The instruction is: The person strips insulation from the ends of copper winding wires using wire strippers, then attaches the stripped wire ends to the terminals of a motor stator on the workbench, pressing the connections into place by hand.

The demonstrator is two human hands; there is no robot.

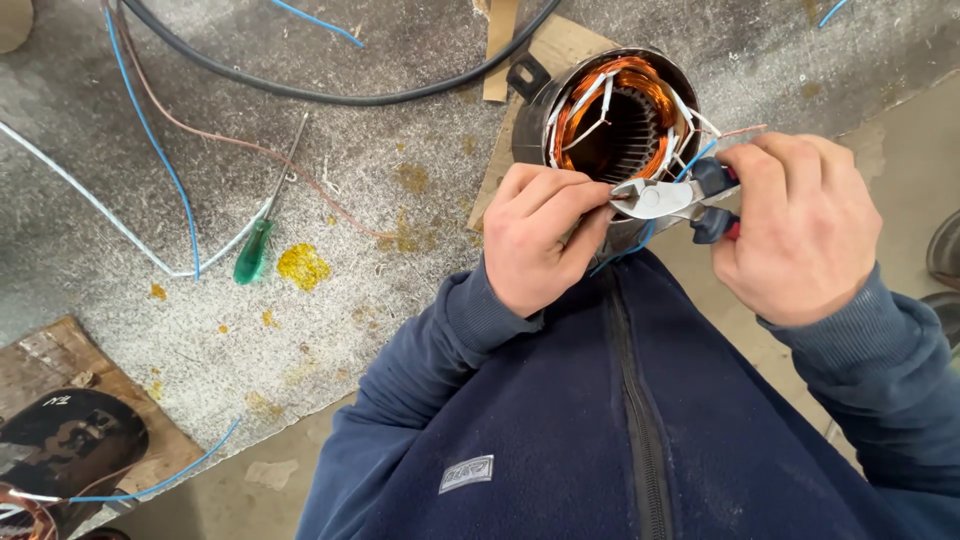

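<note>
Gripping side cutters point(668, 198) at a motor stator point(612, 120) on the bench.
Right hand point(800, 225) is closing around the handles; left hand point(540, 235) fingers are pinching a blue wire point(640, 240) by the blades. A grey patch point(466, 473) is showing on the jacket point(600, 430).

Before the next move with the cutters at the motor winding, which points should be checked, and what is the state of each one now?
1. Right hand grips the dark-handled side cutters: ok.
2. Cutter tip sits at the left hand's fingertips: not ok, very close.
3. Left hand pinches a wire: cannot tell, fingers hide it.
4. Thin blue wire lies apart from the blades: cannot tell.
5. Round metal stator with copper winding stands steady on the grey bench: ok.
6. Green-handled screwdriver lies away from both hands: ok.
</note>
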